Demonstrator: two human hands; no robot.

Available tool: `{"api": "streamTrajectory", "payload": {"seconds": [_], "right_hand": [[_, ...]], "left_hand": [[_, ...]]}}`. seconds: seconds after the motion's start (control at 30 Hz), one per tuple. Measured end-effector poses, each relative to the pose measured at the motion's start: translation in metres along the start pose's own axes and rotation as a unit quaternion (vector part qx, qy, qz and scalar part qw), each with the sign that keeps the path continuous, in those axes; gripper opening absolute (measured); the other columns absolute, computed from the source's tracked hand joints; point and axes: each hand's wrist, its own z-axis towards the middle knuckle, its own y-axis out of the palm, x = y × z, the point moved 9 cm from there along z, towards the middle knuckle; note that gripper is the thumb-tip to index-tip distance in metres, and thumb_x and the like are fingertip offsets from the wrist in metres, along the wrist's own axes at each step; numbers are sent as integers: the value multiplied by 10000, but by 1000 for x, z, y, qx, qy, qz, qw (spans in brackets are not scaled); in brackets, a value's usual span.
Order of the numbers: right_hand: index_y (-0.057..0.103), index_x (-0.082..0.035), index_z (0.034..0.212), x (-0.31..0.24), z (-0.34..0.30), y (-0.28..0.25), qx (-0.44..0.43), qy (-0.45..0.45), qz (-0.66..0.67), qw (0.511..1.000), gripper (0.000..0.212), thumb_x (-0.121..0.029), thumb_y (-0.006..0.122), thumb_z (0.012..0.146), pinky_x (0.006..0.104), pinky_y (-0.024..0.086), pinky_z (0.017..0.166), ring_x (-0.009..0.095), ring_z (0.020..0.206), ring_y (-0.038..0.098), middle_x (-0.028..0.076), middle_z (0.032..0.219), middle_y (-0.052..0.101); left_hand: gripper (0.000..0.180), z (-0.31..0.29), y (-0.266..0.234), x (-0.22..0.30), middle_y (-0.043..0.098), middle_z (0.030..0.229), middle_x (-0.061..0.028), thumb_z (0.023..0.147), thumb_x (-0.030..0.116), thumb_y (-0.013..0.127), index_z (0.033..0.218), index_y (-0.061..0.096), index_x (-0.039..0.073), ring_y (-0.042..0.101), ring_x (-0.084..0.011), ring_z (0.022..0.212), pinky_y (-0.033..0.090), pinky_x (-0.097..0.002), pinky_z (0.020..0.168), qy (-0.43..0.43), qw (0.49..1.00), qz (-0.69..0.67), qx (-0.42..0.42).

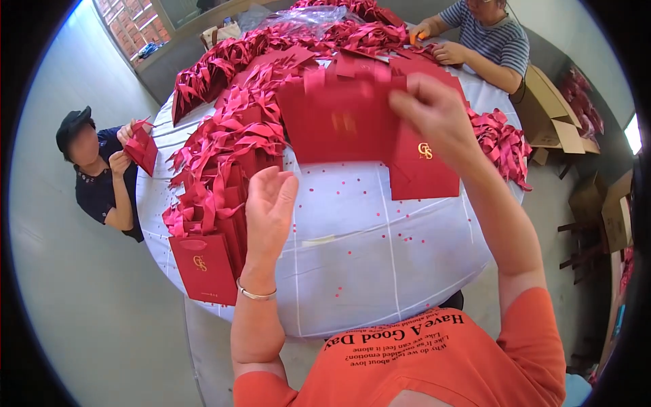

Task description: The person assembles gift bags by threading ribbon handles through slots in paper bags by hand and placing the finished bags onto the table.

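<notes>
A red paper gift bag point(339, 129), blurred by motion, is held over the middle of the table by my right hand point(430, 112), whose fingers pinch its right edge. My left hand point(270, 203) is raised over the white-covered table point(346, 271) with nothing in it, thumb apart from the fingers. Beside that hand stands a packed row of red bags point(203, 264) with pink ribbon handles, the front one showing a gold emblem. Another red bag point(426, 180) lies flat below my right hand and is partly hidden by the held bag.
Heaps of ribboned bags point(237, 129) cover the far and left table. More ribbons point(498, 139) lie at the right. A person in a cap point(85, 146) handles a bag at left; a person in a striped shirt point(491, 47) works at far right. Cardboard boxes point(542, 108) stand behind.
</notes>
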Motion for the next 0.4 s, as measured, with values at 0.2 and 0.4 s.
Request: {"api": "streamTrajectory", "payload": {"seconds": [0.2, 0.4], "right_hand": [[688, -16, 899, 77, 93, 51, -17, 71, 13, 997, 151, -167, 693, 903, 219, 473, 522, 56, 598, 571, -10, 725, 631], [597, 7, 1212, 180, 91, 96, -93, 247, 14, 964, 361, -188, 678, 920, 278, 589, 588, 182, 739, 710, 77, 887, 678]], "left_hand": [[500, 1, 14, -25, 678, 1041, -190, 862, 184, 729, 1229, 500, -68, 692, -209, 822, 545, -318, 719, -9, 971, 225, -75], [507, -5, 24, -31, 692, 1036, -214, 859, 229, 716, 1241, 524, -43, 716, -297, 880, 552, -409, 793, 2, 940, 322, -113]]}}
